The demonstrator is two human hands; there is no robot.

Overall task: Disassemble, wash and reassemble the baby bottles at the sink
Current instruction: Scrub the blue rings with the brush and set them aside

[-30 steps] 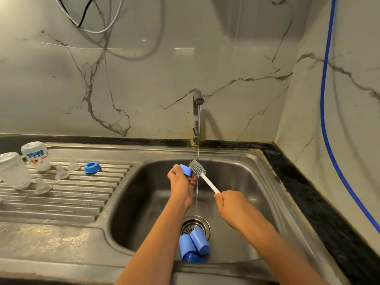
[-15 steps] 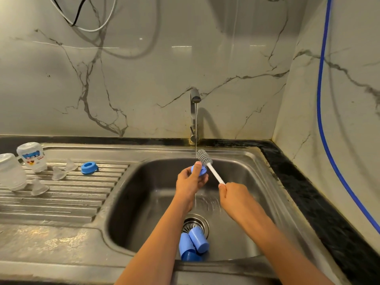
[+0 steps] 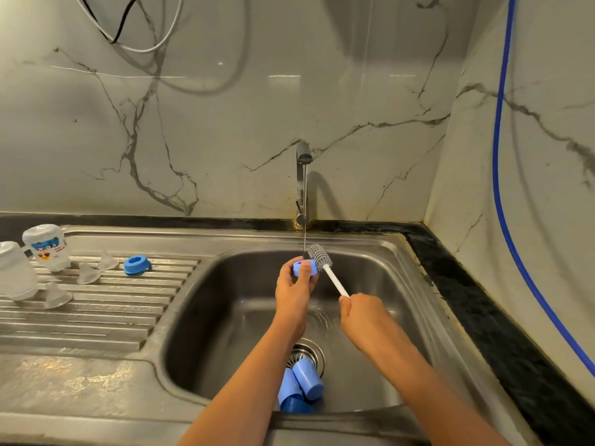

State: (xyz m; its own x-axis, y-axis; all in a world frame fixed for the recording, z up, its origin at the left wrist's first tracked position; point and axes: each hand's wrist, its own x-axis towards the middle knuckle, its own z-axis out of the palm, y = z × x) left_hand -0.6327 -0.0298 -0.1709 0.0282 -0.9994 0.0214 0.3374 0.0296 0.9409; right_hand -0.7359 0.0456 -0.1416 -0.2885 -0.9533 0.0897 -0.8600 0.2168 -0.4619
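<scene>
Shifted left: ring (image 3: 304, 268), under stream (image 3: 304, 220); brush (image 3: 318, 256) at its rt edge.

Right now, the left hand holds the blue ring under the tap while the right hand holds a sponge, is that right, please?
Not quite: the head view shows the right hand gripping a bottle brush, not a sponge. The rest is right.

The leftmost bottle (image 3: 14, 273) is cut off at the left edge. Print on the next bottle's label (image 3: 48, 249) is too small to read. The left hand (image 3: 294, 291) covers part of the ring (image 3: 304, 268), and the brush (image 3: 331, 278) handle's end vanishes inside the right hand (image 3: 362, 313). The left forearm (image 3: 257, 375) and the caps (image 3: 307, 379) cover much of the drain (image 3: 311, 348). The cables (image 3: 128, 37) and hose (image 3: 502, 188) run out of view.
</scene>
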